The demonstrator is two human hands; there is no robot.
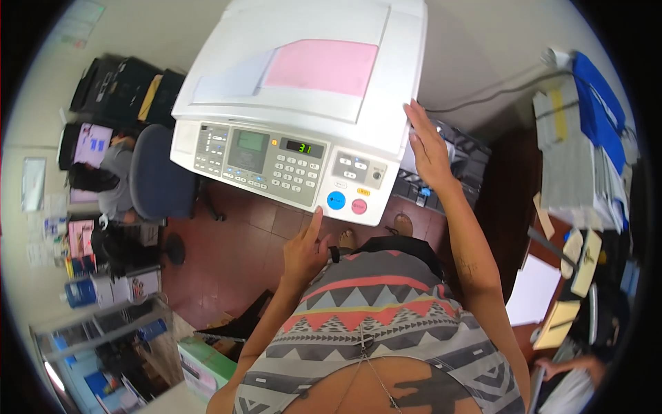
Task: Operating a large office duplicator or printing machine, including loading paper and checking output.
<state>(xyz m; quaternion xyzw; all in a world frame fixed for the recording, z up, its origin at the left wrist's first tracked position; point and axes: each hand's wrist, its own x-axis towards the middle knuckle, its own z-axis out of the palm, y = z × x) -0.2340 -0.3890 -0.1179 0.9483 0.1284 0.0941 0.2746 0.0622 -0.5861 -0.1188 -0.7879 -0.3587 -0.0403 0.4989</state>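
Note:
A white copy machine (196,124) stands in front of me. Its control panel (314,148) carries a keypad, a lit green number display, a blue round button (336,200) and a pink round button (359,206). My left hand (307,248) is at the panel's front edge, index finger stretched out just below the blue button; whether it touches the edge I cannot tell. It holds nothing. Against the machine's right side rests my right hand (431,152), fingers extended. On the lid lie a pink sheet (324,65) and a white sheet (234,74).
Stacked paper (579,152) sits on the right beside a table with a white sheet (534,288). A dark plastic crate (465,141) stands right of the machine. Far left, a person (117,176) sits by a blue chair (162,172). Another person's hand (552,367) shows at lower right.

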